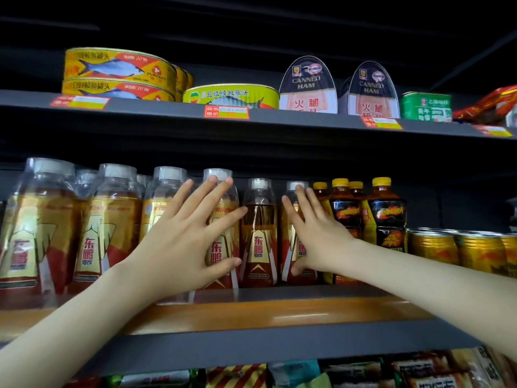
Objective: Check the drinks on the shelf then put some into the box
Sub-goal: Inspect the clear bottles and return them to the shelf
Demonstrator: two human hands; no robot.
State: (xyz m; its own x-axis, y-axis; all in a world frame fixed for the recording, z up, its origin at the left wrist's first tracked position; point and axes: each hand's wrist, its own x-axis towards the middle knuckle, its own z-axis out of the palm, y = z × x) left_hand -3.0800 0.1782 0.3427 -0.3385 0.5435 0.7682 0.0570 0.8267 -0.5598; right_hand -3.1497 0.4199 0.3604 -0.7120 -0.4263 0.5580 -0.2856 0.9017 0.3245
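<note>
Drinks (258,233) stand in a row mid-frame on the shelf (251,340); box not in view. Left hand (184,239) & right hand (316,233) lie over those either side of the ctr one, fingers straight, spread, gripping nothing. Best: curl round one body at a time, lift w/o knocking neighbours.

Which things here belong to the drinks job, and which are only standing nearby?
For the job: gold bottles, yellow-cap bottles, gold cans, left hand, right hand. No box in view.
Only nearby: fish tins, ham tins, green tin, snack packets.
</note>
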